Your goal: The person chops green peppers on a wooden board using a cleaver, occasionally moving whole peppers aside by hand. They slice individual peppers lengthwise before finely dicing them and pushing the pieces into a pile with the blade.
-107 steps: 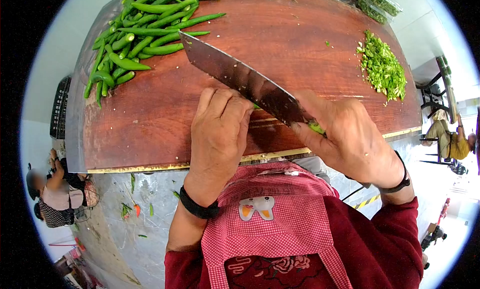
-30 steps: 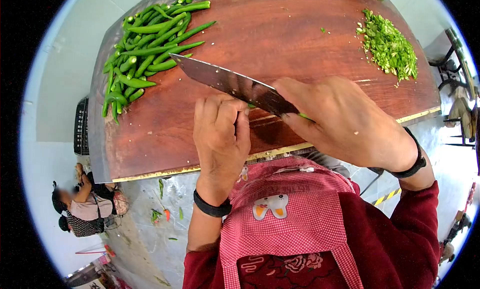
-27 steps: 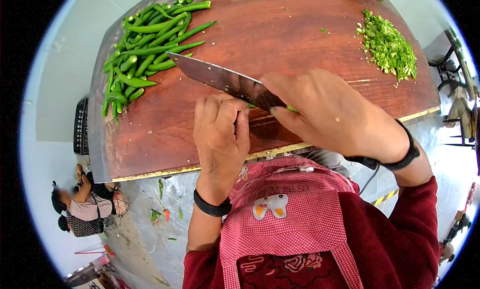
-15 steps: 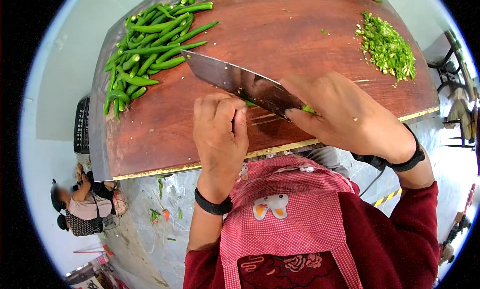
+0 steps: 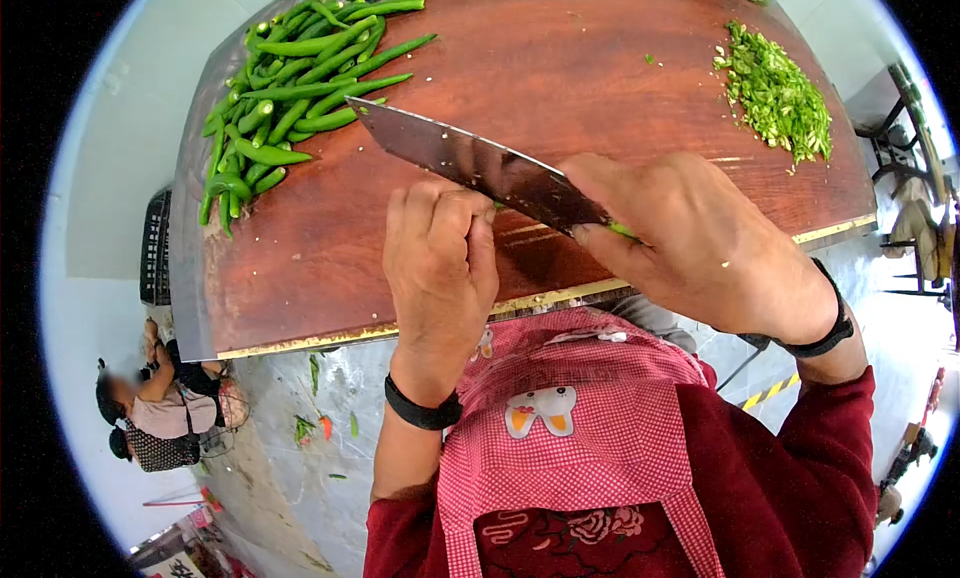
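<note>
My right hand (image 5: pixel 690 228) is closed around the handle end of a cleaver (image 5: pixel 440 148), whose dark, wet blade slants toward the upper left. My left hand (image 5: pixel 437 243) has its fingers curled at the near side of the blade. A small bit of a green chili pepper (image 5: pixel 497 207) shows at those fingertips; the blade and hand hide most of it. Another green piece (image 5: pixel 622 231) peeks out beside my right thumb. To the left, whole green chili peppers (image 5: pixel 315 48) lie in a heap. Chopped green chili (image 5: pixel 778 98) is piled at the far right.
The brown wooden table (image 5: pixel 560 73) has a yellowish front edge close to my apron (image 5: pixel 590 418). A black crate (image 5: pixel 156 248) stands left of it. Another person (image 5: pixel 170 408) sits low at the far left. Green scraps (image 5: pixel 303 428) lie on the floor.
The cleaver's tip has shifted slightly left and up, and my right hand has moved a little with it. My left hand stays curled in nearly the same place. The view has shifted slightly.
</note>
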Available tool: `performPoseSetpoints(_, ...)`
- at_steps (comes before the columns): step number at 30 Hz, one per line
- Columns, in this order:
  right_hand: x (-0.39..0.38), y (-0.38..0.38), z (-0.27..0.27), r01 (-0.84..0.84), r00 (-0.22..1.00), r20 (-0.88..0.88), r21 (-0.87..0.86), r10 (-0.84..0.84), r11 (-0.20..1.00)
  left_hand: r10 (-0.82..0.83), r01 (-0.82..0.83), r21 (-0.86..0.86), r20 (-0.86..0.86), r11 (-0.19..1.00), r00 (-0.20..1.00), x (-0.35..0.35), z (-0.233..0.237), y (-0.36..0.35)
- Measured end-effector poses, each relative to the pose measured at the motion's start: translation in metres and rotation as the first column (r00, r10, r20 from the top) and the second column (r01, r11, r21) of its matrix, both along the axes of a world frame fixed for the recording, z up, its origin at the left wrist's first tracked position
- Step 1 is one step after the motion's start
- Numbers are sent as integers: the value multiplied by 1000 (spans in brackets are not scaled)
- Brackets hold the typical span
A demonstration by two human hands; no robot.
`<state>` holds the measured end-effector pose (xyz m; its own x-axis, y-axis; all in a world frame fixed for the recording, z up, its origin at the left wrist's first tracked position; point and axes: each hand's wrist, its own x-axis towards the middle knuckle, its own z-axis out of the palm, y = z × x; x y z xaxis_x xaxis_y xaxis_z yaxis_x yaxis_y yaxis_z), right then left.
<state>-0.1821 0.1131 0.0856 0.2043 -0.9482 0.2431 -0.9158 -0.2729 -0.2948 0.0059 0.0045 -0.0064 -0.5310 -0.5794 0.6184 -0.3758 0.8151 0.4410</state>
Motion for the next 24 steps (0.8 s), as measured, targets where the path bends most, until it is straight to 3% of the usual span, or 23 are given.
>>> performPoseSetpoints(2,4,-10,8,27,997,57,268,-44,963,8,-8,2,0,1000,1000,-1,0,0)
performPoseSetpoints(3,5,-15,4,28,997,57,268,-45,963,8,-8,3,1,1000,1000,0,0,0)
performPoseSetpoints(6,6,-30,-20,4,1000,-30,132,0,991,4,-4,-17,15,1000,1000,2,0,-1)
performPoseSetpoints(8,6,-40,-30,-34,998,37,-207,43,978,-10,10,7,-40,1000,999,3,-3,-2)
performPoseSetpoints(12,3,-32,-19,-51,992,108,-169,70,984,46,-46,0,3,999,999,7,3,0)
performPoseSetpoints(14,1,-22,-9,0,992,124,48,-6,999,42,-41,79,-6,996,999,8,5,2)
performPoseSetpoints(15,-2,-16,-11,1,992,123,49,-7,999,41,-40,79,-7,996,999,7,5,3)
performPoseSetpoints(17,-6,-5,-17,-50,986,149,-134,70,990,-18,18,55,-5,998,1000,6,6,5)
performPoseSetpoints(24,-6,2,-11,-26,978,207,-66,39,997,-26,25,27,31,999,999,6,4,5)
